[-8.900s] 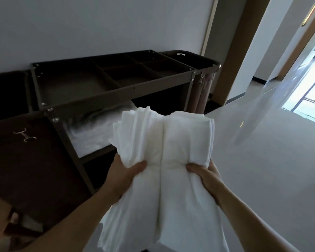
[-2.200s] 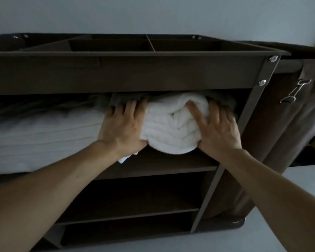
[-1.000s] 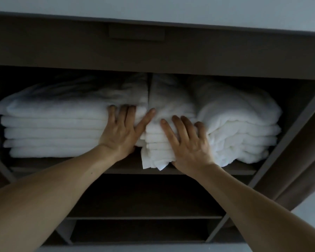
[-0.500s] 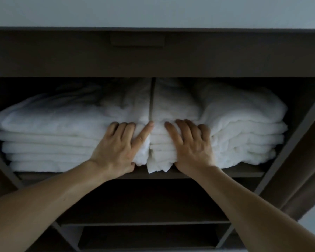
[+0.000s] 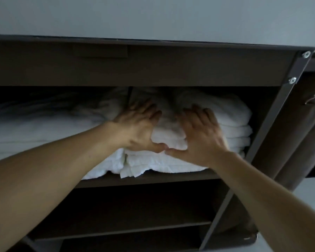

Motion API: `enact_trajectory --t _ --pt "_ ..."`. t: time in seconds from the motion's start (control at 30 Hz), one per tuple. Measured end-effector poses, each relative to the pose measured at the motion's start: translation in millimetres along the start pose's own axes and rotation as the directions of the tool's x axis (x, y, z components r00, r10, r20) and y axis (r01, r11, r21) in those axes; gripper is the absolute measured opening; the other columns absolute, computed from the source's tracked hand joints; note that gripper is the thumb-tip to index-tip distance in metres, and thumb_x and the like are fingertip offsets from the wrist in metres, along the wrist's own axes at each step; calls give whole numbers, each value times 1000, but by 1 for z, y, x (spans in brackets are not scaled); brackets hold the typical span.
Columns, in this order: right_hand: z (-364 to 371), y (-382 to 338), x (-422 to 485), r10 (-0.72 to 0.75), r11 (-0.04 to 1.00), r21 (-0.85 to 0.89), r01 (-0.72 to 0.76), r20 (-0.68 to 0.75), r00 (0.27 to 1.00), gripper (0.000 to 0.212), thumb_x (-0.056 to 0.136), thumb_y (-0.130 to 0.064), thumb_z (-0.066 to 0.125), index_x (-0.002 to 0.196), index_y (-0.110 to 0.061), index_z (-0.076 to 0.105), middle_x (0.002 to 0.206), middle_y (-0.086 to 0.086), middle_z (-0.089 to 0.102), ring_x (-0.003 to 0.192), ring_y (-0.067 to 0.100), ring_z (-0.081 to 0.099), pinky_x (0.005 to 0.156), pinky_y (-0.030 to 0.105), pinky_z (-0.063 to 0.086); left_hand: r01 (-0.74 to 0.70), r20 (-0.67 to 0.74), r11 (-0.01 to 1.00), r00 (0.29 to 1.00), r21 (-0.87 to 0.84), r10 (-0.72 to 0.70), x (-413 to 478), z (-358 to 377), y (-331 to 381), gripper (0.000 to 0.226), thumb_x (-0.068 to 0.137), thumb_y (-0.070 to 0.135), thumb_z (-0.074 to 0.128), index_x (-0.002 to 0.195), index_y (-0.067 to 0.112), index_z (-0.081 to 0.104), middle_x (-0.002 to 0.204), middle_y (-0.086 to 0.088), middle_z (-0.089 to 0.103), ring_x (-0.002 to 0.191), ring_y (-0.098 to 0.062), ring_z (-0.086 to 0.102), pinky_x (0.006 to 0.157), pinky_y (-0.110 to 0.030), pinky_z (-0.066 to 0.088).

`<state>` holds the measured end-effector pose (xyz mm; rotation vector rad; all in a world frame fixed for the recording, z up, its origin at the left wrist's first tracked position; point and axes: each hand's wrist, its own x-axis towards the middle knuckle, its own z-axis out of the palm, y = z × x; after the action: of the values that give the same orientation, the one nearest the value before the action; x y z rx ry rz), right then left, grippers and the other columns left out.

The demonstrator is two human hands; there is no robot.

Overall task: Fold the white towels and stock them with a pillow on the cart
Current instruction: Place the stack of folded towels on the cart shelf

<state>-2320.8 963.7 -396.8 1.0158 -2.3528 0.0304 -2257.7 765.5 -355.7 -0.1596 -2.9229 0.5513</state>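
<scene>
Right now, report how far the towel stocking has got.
Done: left stack and right stack of folded white towels lie on the cart's upper shelf. In hand: left hand and right hand press flat on the right stack. Left: no pillow shows yet.

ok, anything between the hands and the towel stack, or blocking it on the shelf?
Nothing visible. The left hand and right hand press flat on the right towel stack, which sits on the cart's upper shelf beside the left towel stack. Depth behind it is too dark to judge.
</scene>
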Motion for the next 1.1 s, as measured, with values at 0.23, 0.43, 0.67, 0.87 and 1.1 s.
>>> enact_trajectory --t 0.23,0.43,0.67,0.87,1.1 --pt "4 63 6 235 959 103 -265 237 943 106 65 -99 15 154 -41 15 165 -6 17 150 24 20 118 45 21 174 189 979 970 -102 -153 3 29 -4 135 41 99 47 150 25 19 147 -2 39 125 -22 47 95 -34 46" --pt "41 31 -28 333 937 72 -343 123 935 114 69 -97 1 154 -26 26 161 8 29 146 25 32 117 44 26 190 157 981 970 -30 -183 -8 33 -1 100 40 97 47 113 29 50 90 14 51 70 -6 47 54 -25 34" --pt "-11 56 23 161 973 143 -183 149 976 50 102 -45 14 151 -36 16 126 15 61 101 33 61 79 36 47 186 65 950 982 -251 -175 29 -10 -3 93 74 90 9 141 39 46 144 3 53 128 -22 50 100 -35 37" --pt "-4 81 49 262 925 202 -321 271 926 72 88 -79 26 152 -46 24 161 -7 28 145 23 30 115 40 24 188 113 920 981 -344 -159 70 19 9 72 94 73 18 157 42 3 167 7 0 153 -20 -1 124 -45 4" --pt "42 89 31 438 780 248 -575 441 784 108 59 -103 19 153 -52 1 167 -7 -2 152 29 14 119 45 19 432 258 815 899 -386 -355 64 49 0 118 58 100 6 157 38 -8 167 5 -11 153 -24 -12 120 -55 -3"
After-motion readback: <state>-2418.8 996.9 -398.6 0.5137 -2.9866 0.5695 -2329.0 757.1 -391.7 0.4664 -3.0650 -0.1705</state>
